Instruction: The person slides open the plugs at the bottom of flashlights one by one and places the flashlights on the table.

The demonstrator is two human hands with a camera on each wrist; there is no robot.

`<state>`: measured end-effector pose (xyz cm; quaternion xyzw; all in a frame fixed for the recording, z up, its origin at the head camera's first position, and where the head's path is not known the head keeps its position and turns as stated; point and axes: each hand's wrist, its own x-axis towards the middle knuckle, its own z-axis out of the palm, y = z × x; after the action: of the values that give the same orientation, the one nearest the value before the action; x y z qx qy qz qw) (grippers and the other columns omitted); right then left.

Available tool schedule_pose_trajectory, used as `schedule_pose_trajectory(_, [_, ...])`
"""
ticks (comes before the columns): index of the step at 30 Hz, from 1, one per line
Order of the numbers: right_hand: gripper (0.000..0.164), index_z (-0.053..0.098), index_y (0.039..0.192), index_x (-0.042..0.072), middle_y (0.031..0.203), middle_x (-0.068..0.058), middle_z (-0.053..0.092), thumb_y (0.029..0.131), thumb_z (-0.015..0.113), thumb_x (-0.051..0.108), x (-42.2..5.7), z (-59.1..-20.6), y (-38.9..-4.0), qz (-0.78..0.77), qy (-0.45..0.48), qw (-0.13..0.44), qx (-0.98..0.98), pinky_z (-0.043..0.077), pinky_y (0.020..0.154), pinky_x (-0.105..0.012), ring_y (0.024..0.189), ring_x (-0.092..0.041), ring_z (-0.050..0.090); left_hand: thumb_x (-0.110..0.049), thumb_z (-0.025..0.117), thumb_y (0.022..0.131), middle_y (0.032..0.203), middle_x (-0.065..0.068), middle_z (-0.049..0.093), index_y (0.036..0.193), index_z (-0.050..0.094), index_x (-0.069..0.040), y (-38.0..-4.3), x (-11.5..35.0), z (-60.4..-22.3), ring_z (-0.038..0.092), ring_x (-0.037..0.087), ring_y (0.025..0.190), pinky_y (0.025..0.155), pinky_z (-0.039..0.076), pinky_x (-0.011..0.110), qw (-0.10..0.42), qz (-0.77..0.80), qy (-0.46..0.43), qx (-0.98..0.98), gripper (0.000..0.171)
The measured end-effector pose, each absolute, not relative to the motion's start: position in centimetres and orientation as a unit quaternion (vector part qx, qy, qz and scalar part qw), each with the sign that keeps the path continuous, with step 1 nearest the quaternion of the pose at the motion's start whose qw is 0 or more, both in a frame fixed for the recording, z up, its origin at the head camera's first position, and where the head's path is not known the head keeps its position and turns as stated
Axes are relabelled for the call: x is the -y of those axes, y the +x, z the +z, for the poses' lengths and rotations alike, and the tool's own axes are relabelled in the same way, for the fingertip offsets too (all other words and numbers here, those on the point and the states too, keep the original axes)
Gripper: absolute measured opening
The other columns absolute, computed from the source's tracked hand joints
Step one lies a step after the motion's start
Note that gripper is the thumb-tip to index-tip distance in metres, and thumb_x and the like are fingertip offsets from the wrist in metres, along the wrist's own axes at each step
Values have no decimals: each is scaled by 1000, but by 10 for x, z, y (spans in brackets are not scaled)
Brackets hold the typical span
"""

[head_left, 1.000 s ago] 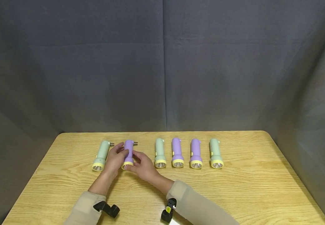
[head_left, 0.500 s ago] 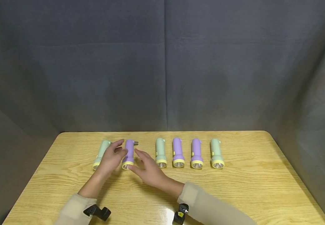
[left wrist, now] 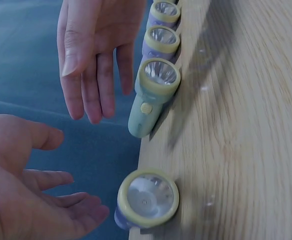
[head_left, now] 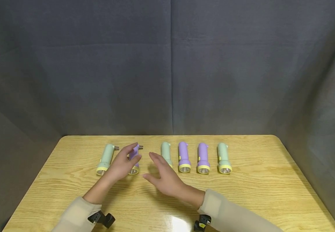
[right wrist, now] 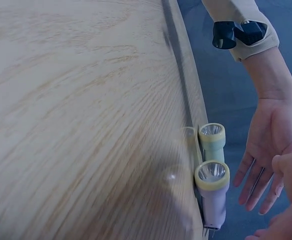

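Note:
My left hand (head_left: 123, 165) hovers over a purple flashlight (head_left: 133, 154) with a yellow rim, partly covering it; metal prongs stick out near its tail. In the left wrist view a gap shows between this hand (left wrist: 31, 195) and the flashlight's lens (left wrist: 150, 197). To the right, my right hand (head_left: 167, 178) is held in the air, fingers extended and holding nothing. It hides part of a green flashlight (head_left: 165, 149). A second green flashlight (head_left: 106, 156), also with prongs out, lies left of the purple one.
Farther right lie two purple flashlights (head_left: 184, 156) (head_left: 203, 156) and a green one (head_left: 223, 156), lenses facing the near side. All rest on a wooden table (head_left: 257, 193). A dark grey curtain (head_left: 112, 80) hangs behind and at both sides.
Both hands have let go of the purple flashlight with prongs. My right hand has moved right, away from it, while my left hand has lifted and now hovers over it. The flashlights stay in place.

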<state>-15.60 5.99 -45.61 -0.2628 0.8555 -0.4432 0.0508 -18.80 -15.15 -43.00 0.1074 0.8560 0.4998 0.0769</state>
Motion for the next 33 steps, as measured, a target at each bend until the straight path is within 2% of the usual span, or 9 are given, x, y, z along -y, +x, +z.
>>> schedule_pose_trajectory(4, [76,27,159,3,165,-16,25,102,64,35,-69,-456,-155,-449,-244,41,-859,39,115,-50,147,-36,33,-18,55,106,157,35,27,155,28,7,-190,145,-429,32,55,141,108,38,65,83,495,123,-856,61])
schedule_pose_trajectory(16, [74,28,156,-6,161,-29,25,101,67,24,-82,-468,-162,-455,-189,0,-870,39,112,-57,144,-44,34,-19,56,106,158,27,34,155,33,5,-210,116,-441,36,47,142,109,41,60,104,532,95,-835,59])
schedule_pose_trajectory(23, [78,20,156,-12,162,-33,18,100,66,16,-82,-473,-163,-478,-146,9,-866,30,117,-59,148,-47,23,-16,54,106,156,32,33,155,31,6,-219,97,-450,46,46,136,104,48,58,128,565,70,-812,58])
schedule_pose_trajectory(33, [71,18,154,-16,161,-36,16,101,60,4,-76,-486,-162,-484,-140,3,-864,20,121,-58,150,-48,17,-11,53,105,154,34,35,153,32,10,-229,80,-460,41,48,139,106,47,52,138,595,30,-791,56])
